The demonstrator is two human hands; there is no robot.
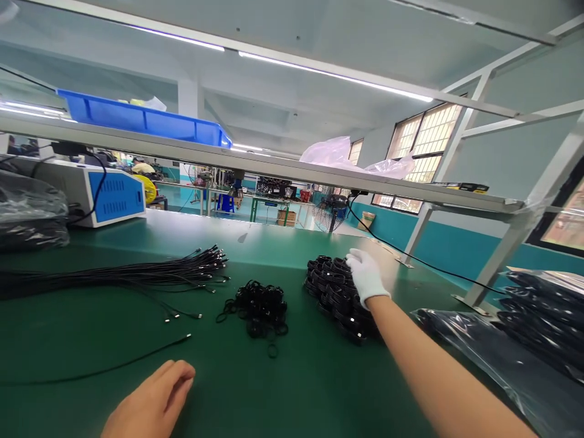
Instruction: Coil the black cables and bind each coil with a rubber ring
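Though close against the right fingers, coiled cables, grip unclear; left fingers curled closed.

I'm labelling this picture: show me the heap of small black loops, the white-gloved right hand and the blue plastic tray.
Heap of small black loops (262,307): head view, its middle.
White-gloved right hand (364,275): head view, back of hand.
Blue plastic tray (118,115): head view, side wall.

Worn on the head, the one camera looks forward and down across the green table, nearer the left hand than the right hand.
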